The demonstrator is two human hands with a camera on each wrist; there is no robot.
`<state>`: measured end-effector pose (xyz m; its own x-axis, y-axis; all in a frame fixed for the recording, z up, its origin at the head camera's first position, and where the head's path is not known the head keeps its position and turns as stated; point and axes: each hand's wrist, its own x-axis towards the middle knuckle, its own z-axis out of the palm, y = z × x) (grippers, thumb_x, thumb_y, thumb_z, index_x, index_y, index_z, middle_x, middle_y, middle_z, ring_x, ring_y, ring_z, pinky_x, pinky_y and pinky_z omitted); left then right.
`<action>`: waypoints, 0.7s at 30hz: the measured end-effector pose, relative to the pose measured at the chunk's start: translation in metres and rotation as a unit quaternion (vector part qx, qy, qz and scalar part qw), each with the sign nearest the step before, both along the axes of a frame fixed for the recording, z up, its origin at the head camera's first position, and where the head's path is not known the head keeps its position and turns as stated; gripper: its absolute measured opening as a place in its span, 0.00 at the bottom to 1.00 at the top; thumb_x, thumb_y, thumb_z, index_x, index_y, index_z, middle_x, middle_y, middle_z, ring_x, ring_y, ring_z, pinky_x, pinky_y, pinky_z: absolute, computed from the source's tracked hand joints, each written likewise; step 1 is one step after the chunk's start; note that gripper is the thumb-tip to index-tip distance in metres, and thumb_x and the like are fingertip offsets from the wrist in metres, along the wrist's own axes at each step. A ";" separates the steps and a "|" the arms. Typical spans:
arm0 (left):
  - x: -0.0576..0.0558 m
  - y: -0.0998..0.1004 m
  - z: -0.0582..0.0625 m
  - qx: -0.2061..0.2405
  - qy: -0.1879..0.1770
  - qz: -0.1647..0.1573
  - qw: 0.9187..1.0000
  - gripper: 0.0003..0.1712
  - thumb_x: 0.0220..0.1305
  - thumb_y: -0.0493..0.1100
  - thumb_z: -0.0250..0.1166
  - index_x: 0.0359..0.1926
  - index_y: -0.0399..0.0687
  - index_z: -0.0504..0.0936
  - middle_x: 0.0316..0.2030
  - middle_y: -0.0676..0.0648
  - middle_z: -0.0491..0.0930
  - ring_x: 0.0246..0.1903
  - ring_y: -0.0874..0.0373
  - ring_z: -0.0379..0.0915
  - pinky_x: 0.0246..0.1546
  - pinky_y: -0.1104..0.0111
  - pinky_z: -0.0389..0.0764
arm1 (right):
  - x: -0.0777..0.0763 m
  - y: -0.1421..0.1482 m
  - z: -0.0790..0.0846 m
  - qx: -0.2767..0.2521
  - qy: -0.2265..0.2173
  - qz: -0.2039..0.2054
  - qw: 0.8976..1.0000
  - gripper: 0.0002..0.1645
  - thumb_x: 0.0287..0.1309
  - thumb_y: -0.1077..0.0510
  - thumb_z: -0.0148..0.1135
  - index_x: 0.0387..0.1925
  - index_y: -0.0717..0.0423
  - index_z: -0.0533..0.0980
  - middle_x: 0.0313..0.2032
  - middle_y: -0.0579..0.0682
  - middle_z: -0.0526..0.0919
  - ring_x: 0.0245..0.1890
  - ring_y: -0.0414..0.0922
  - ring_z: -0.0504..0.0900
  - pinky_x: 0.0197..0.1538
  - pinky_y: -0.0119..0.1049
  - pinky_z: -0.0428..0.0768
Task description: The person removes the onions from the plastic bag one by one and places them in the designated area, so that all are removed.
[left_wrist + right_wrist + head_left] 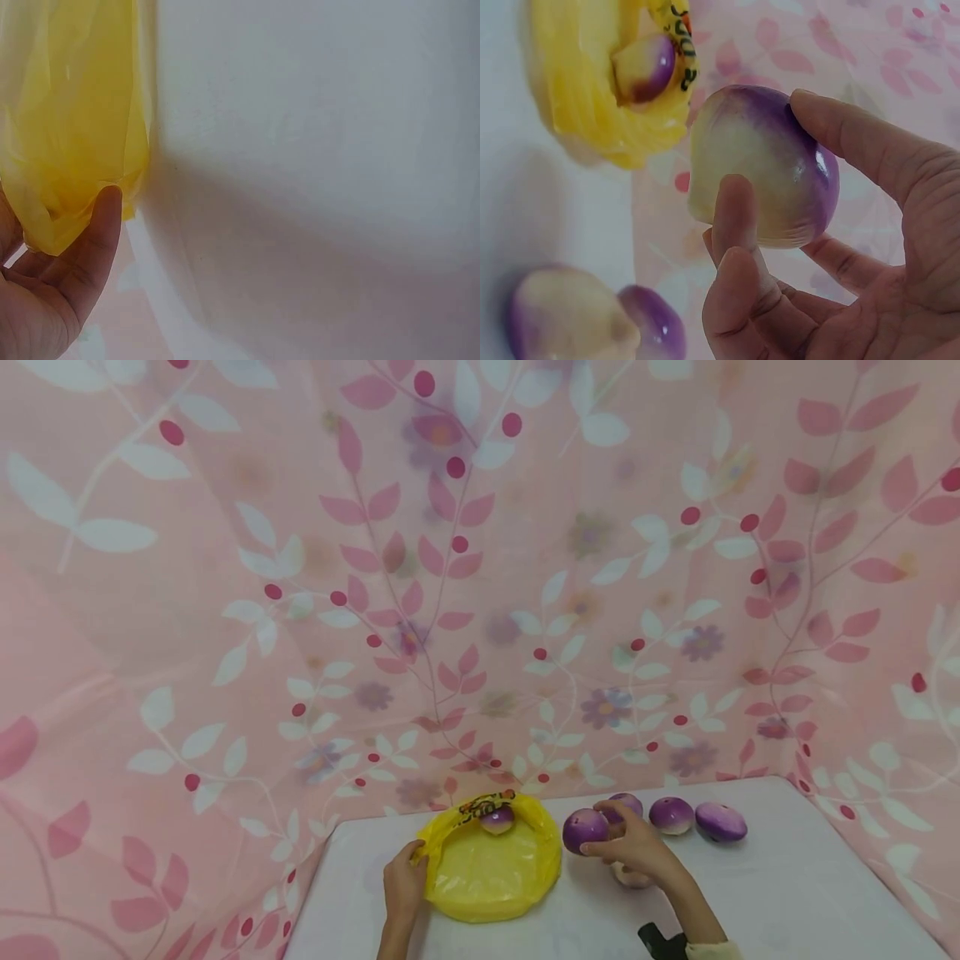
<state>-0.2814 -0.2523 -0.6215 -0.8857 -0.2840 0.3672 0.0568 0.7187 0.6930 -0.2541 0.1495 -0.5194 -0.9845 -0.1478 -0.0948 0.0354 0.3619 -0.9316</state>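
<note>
A yellow plastic bag stands on the table with its mouth spread wide. One purple-and-white turnip lies inside it by the far wall. My left hand holds the bag's left edge, the thumb on the yellow plastic in the left wrist view. Just right of the bag, my right hand grips another turnip between thumb and fingers, its pale side and purple top showing. Behind that hand a turnip is partly covered, and below it a pale one is mostly hidden.
Two more turnips, one round and one longer, lie at the back right of the white table. A dark strap piece is at the right wrist. Behind the table hangs a pink leaf-patterned curtain.
</note>
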 end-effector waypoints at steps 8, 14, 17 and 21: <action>-0.001 0.000 0.001 0.005 -0.014 0.007 1.000 0.14 0.55 0.27 0.69 0.45 0.36 0.85 0.44 0.37 0.84 0.49 0.39 0.80 0.50 0.47 0.78 | 0.004 0.026 0.004 -0.003 -0.005 -0.024 1.000 0.46 0.49 0.50 0.76 0.66 0.54 0.64 0.42 0.59 0.83 0.34 0.51 0.83 0.32 0.49 0.82; 0.000 0.001 0.000 0.001 -0.007 0.002 1.000 0.14 0.55 0.26 0.70 0.44 0.36 0.85 0.44 0.37 0.85 0.48 0.39 0.80 0.49 0.48 0.79 | 0.009 0.045 0.000 -0.018 -0.013 -0.027 0.999 0.48 0.51 0.51 0.74 0.69 0.55 0.61 0.45 0.61 0.82 0.37 0.55 0.85 0.32 0.49 0.81; 0.000 0.002 0.000 -0.003 -0.002 0.000 1.000 0.15 0.54 0.26 0.70 0.44 0.35 0.85 0.44 0.36 0.85 0.48 0.39 0.80 0.48 0.48 0.79 | 0.011 0.055 -0.003 -0.010 -0.015 -0.039 0.999 0.48 0.51 0.50 0.74 0.70 0.54 0.60 0.46 0.62 0.82 0.36 0.53 0.84 0.32 0.46 0.81; 0.000 0.002 0.001 -0.005 -0.003 -0.002 1.000 0.15 0.54 0.26 0.70 0.45 0.35 0.85 0.44 0.36 0.84 0.48 0.38 0.80 0.48 0.48 0.79 | 0.015 0.067 -0.005 0.008 -0.017 -0.062 0.998 0.49 0.51 0.48 0.74 0.70 0.55 0.60 0.46 0.63 0.82 0.35 0.51 0.85 0.30 0.44 0.80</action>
<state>-0.2818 -0.2500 -0.6204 -0.8888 -0.2778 0.3646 0.0550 0.7250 0.6866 -0.2395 0.2165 -0.5247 -0.9913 -0.0236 -0.1297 0.1120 0.3682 -0.9230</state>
